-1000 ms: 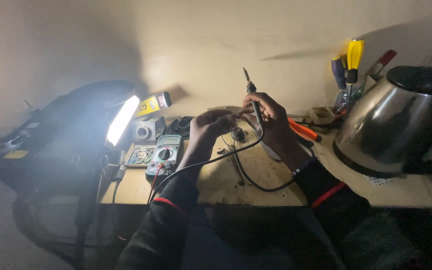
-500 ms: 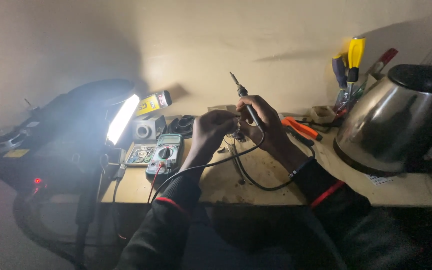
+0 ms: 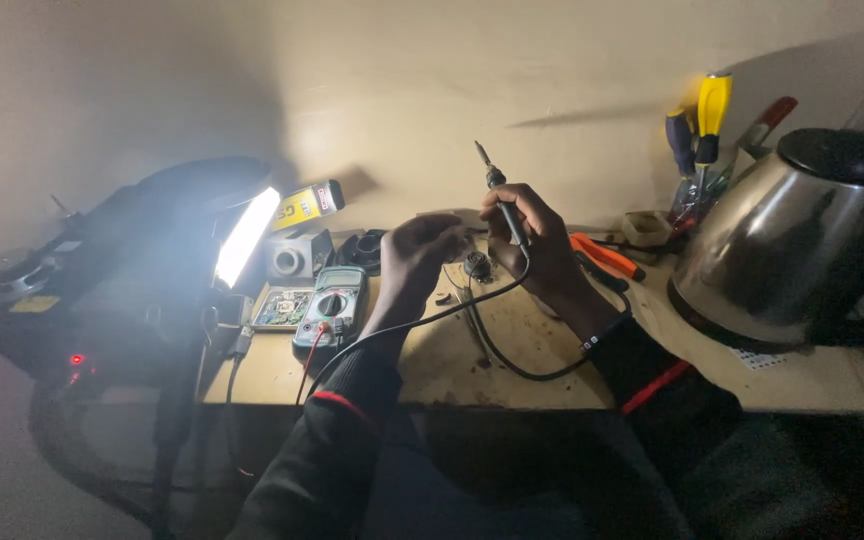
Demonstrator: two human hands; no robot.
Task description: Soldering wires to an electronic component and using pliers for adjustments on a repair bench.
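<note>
Soldering iron [image 3: 497,195], one: we log a slim dark-handled tool with a thin metal tip tilted up and left, its black cord [image 3: 472,320] looping down over the worktop [image 3: 452,365], gripped in our closed right hand [image 3: 537,240] above the worktop's middle. Our left hand [image 3: 417,255], fingers curled, pinches something too small to tell. Also counted: one multimeter [image 3: 332,310], one steel kettle [image 3: 782,240], one lit lamp [image 3: 244,238].
</note>
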